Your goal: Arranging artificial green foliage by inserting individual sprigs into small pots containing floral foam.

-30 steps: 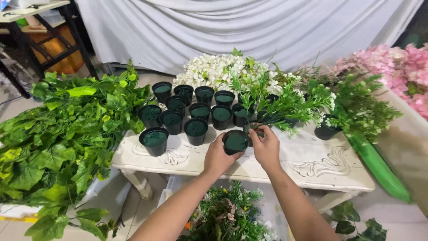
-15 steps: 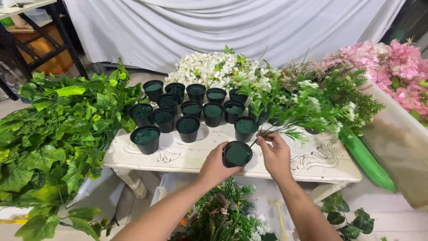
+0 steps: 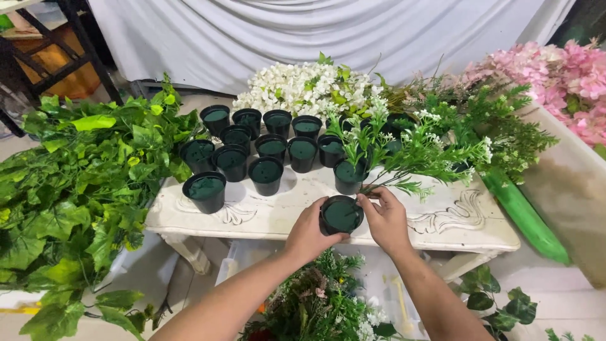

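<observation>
My left hand grips a small black pot filled with dark green foam, tilted toward me at the near edge of the white carved table. My right hand touches the pot's right rim and pinches the stem of an artificial green sprig with tiny white flowers that fans up and to the right. Several more black foam-filled pots stand in rows on the table behind.
A heap of artificial ivy leaves lies on the left. White flower bunches and green sprigs lie behind the pots, pink blossoms at the right. More greenery sits under my arms. A white sheet hangs behind.
Both hands have drawn the pot from the group toward the table's near edge. My right hand now holds a flowering sprig at the pot's rim.
</observation>
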